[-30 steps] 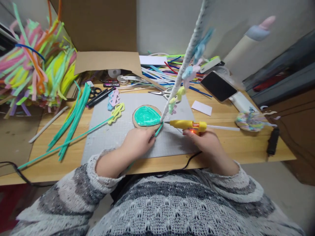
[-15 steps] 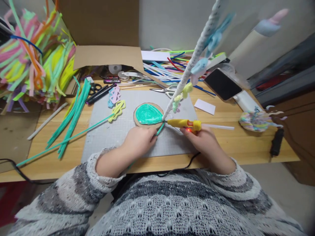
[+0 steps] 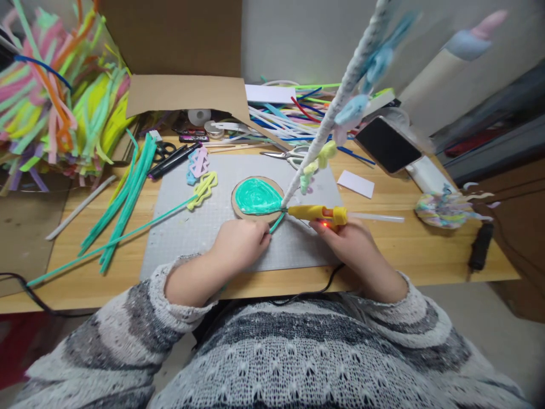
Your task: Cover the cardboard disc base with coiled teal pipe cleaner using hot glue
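If my right hand [image 3: 355, 237], gripping the glue gun [image 3: 310, 213], slips near-left, I'd fear its nozzle [image 3: 285, 209] burning my left hand [image 3: 242, 238], which pinches the green strip [image 3: 277, 222].

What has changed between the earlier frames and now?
The right hand moved the yellow glue gun slightly left, closer to the base of the white stem. Nothing was taken up or let go; the left hand still holds the green strip beside the cardboard disc.

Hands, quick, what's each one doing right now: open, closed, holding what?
Left hand: closed, holding a green fuzzy strand.
Right hand: closed on the yellow glue gun.
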`<state>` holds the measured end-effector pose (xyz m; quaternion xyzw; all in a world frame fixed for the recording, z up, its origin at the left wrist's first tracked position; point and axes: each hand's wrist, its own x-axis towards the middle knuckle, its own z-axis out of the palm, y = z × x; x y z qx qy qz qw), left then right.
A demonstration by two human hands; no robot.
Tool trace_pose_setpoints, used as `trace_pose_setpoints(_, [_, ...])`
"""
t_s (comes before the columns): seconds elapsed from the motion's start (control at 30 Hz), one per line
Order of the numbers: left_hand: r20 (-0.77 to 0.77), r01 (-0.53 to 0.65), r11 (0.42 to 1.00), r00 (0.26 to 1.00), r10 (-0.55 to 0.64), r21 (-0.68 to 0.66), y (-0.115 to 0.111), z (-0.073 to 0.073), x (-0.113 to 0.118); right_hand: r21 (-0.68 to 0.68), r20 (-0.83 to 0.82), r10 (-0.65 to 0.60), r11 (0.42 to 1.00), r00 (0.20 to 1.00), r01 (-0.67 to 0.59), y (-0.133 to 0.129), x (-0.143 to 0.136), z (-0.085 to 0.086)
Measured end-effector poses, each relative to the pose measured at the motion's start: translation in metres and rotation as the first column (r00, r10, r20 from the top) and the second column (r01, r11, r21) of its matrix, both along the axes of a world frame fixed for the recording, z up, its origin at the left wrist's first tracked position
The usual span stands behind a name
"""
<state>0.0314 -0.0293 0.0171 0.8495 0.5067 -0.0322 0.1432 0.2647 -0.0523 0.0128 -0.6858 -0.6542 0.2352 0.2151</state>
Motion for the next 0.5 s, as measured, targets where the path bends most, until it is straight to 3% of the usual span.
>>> trace_pose_setpoints(0.17, [-0.005,0.007,1.0,1.0,-0.007,0.011,0.0,0.0,0.0,-0.011,0.033,0.003,1.0,0.999,-0.003,-0.001,-0.003,-0.002])
trace_pose_setpoints(0.37, [-0.015,0.01,1.0,1.0,-0.01,0.016,0.0,0.0,0.0,0.05,-0.037,0.07,0.996,0.997,-0.068,0.0,-0.007,-0.003])
trace_pose_setpoints(0.5, [-0.012,-0.013,1.0,1.0,0.013,0.017,-0.001,0.0,0.0,0.001,-0.011,0.083,0.997,0.996,-0.083,0.0,-0.011,0.0])
